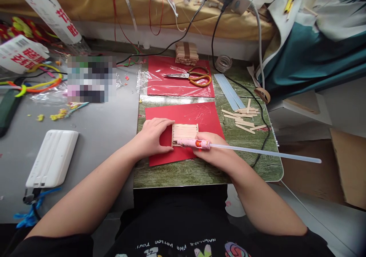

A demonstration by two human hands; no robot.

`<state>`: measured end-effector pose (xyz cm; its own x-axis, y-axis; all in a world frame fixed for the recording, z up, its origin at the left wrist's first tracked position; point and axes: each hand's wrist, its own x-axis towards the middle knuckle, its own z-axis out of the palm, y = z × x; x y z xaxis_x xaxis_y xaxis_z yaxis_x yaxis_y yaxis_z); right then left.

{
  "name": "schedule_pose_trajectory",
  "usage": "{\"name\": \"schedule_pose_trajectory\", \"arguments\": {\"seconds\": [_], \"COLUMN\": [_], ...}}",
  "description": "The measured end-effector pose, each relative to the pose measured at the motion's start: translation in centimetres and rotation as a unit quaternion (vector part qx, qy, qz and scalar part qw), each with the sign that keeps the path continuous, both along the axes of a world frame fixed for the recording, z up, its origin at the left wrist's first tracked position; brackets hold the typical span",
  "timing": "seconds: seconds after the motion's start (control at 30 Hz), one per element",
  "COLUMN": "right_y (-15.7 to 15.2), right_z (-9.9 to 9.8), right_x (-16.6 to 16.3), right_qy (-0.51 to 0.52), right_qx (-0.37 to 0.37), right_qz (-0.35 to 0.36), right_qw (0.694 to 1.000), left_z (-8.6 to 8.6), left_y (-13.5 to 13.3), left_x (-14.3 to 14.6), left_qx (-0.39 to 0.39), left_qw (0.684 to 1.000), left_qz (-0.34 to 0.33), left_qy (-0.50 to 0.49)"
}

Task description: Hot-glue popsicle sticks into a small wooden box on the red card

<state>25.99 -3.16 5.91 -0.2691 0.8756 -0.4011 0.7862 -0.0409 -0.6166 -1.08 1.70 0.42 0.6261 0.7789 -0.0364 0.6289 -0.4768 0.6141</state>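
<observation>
Green wood-grain covers the small table [251,165] where we work, with a grey surface [100,135] adjoining its left edge. On the table lies a red paper sheet [211,116], reaching from the middle toward the near edge, and on it rests a small panel of popsicle sticks [185,129] laid side by side.

Our left hand [153,137] lies on the sheet, fingers loosely curled and not closed, with thumb and fingertips touching the left end of the panel. Our right hand [214,150] is closed around a pink glue gun [194,143], held sideways along the panel's near edge; its nozzle points left, at the near left corner of the panel. A long translucent glue stick [265,153] juts from the gun's back, past the table's right edge.

Toward the far edge, a second red sheet [160,87] in clear wrap carries orange-handled scissors [191,76], with a bundled stack of sticks [187,53] behind it. Loose sticks [243,118] lie scattered near the right edge, just beside spare glue sticks [228,91]. A white power bank [53,158] sits on the grey surface, well apart.
</observation>
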Motion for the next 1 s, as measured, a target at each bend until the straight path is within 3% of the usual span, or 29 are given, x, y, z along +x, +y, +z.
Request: {"name": "schedule_pose_trajectory", "arguments": {"seconds": [0.8, 1.0], "right_y": [0.34, 0.27], "right_z": [0.84, 0.26], "right_x": [-0.47, -0.40], "right_qy": [-0.002, 0.004], "right_qx": [-0.008, -0.008], "right_qz": [-0.001, -0.017], "right_qw": [1.000, 1.000], "left_z": [0.05, 0.13], "left_y": [0.02, 0.02], "left_x": [0.01, 0.02], "left_qx": [0.005, 0.000], "left_qw": [1.000, 1.000], "left_qz": [-0.001, -0.001], "left_qy": [-0.004, -0.002]}}
